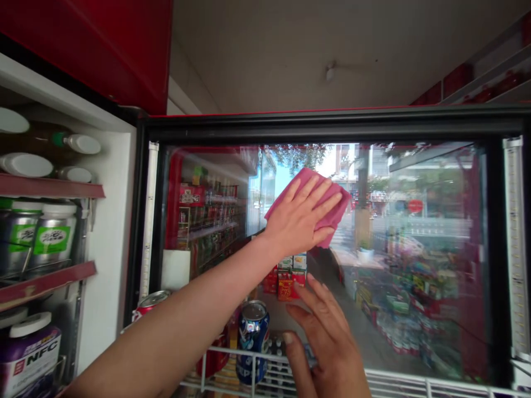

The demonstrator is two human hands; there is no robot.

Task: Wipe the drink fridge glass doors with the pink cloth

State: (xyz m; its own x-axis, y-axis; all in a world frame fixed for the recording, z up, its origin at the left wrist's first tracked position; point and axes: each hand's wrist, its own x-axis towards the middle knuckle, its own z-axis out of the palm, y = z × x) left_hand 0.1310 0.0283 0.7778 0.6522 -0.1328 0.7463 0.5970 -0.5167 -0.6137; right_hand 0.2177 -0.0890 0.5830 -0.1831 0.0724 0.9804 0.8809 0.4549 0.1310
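My left grip (pixel 296 221) is spread flat, fingers extended and slightly parted, with the pink cloth (pixel 341 205) beneath it. The cloth lies against the glass pane (pixel 440 276), left of the upper right quarter. The flat hand presumably distributes pressure over the fabric and keeps it from slipping. My right grip (pixel 334 348) is partly open, fingers bent, below the cloth; nothing shows in it, and I cannot tell whether it touches the pane.

Materials: the cloth is soft, matt and thin, with an angular outline. The pane is smooth, transparent and reflective, set in a black frame (pixel 332 126). Below, a blue can (pixel 253 342), metallic and cylindrical, stands upright behind a white wire rail (pixel 224 350), which presumably retains it when the door moves.
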